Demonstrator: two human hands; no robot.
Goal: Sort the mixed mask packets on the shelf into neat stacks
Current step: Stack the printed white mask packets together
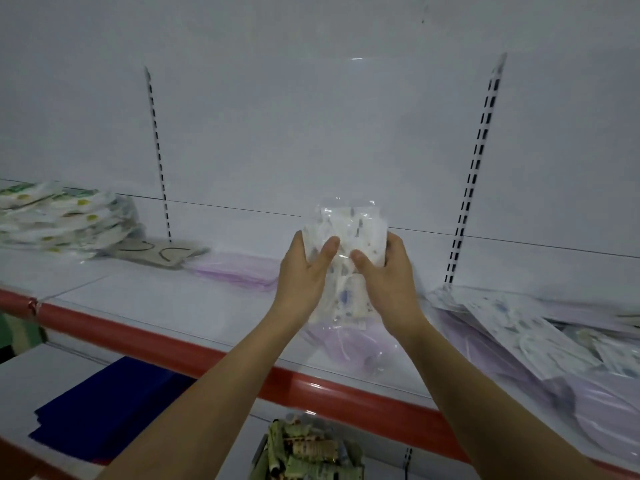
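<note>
Two hands hold one item above the white shelf with the red front lip [194, 320], and the step in hand is judged to be the squaring of that item before it is laid on a stack. It should be kept level and its edges aligned with light, even pressure from both sides, since the clear wrapper is thin and likely to slip or crumple if squeezed.

Well to the left of the grip, at the back of the shelf, a tall, leaning pile of white packets with green and yellow print [62, 220] is seen; this pile should be straightened later. To the right of the grip and lower, a loose heap of mixed lilac and white patterned packets [526, 327] is spread across the shelf, judged still unsorted. Left of the grip, a flat stack of lilac packets [239, 271] lies on the shelf, and beyond it a single beige packet with dark loops [159, 252]. Directly beneath the grip a clear packet of lilac masks [349, 344] rests near the lip.

The clear plastic packet of white masks with small blue-grey print [346, 244] is held upright between both hands. The left hand [304, 275] is wrapped round its left edge, thumb pressed on the front face; the right hand [388, 271] mirrors this on the right edge. Both forearms are raised from below, converging toward the packet.
</note>
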